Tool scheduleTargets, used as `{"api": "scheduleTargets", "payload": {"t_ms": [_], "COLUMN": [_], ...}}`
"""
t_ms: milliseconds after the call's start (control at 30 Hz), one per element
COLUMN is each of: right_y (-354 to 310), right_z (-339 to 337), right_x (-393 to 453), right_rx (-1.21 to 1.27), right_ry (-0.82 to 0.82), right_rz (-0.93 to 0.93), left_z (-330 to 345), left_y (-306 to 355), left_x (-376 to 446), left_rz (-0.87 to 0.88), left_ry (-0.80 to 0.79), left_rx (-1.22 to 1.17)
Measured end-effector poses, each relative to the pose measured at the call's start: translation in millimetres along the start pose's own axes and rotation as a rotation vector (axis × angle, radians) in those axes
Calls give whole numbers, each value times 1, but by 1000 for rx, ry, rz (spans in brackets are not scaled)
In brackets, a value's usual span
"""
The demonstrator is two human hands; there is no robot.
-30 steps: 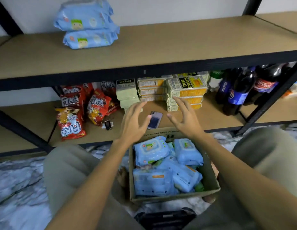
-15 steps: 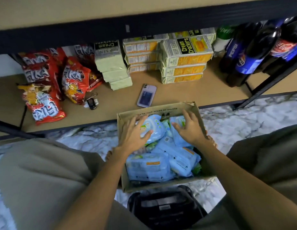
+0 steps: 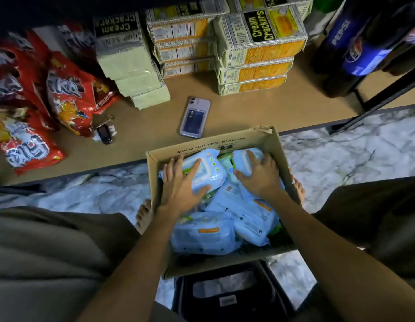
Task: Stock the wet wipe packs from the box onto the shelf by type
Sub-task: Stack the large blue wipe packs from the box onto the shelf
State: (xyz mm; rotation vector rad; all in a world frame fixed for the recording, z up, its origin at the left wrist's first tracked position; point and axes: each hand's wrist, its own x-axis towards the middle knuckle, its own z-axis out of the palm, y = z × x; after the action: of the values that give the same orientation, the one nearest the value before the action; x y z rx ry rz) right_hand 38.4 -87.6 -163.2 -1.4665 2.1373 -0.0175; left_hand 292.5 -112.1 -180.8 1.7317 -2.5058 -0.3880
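Observation:
The cardboard box (image 3: pixel 269 140) stands on the floor between my knees and holds several light blue wet wipe packs, with green packs showing underneath. My left hand (image 3: pixel 181 184) lies with spread fingers on the blue pack (image 3: pixel 211 168) at the box's far left, thumb along its near side. My right hand (image 3: pixel 260 175) rests on the blue pack (image 3: pixel 241 159) at the far right, fingers reaching toward its far edge. More blue packs (image 3: pixel 202 235) fill the near half of the box. The upper shelf is out of view.
The lower shelf board (image 3: pixel 260 110) carries cream cracker boxes (image 3: pixel 260 52), red snack bags (image 3: pixel 69 94), cola bottles (image 3: pixel 350 47), a phone (image 3: pixel 195 117) and a key fob (image 3: pixel 104 133). A black crate (image 3: pixel 227 291) sits under me on the marble floor (image 3: pixel 341 154).
My view has dropped from the shelves to the box. Both hands came down from above the box and now rest on the two far packs.

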Motion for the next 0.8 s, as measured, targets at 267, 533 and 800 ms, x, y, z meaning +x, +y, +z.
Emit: {"api": "scheduleTargets", "payload": {"t_ms": [267, 533, 800], "right_y": [-5, -4, 3], "right_z": [-2, -15, -20], "right_x": [7, -8, -25], "right_rx": [-155, -112, -88], "right_ry": [-50, -81, -62], "right_rz": [32, -1, -16], "left_z": [1, -13, -19], "left_y": [-6, 0, 11], "left_x": [12, 9, -4], "left_rz": [-4, -25, -117], "left_ry": [-59, -19, -41], "left_rx": [114, 123, 115]}}
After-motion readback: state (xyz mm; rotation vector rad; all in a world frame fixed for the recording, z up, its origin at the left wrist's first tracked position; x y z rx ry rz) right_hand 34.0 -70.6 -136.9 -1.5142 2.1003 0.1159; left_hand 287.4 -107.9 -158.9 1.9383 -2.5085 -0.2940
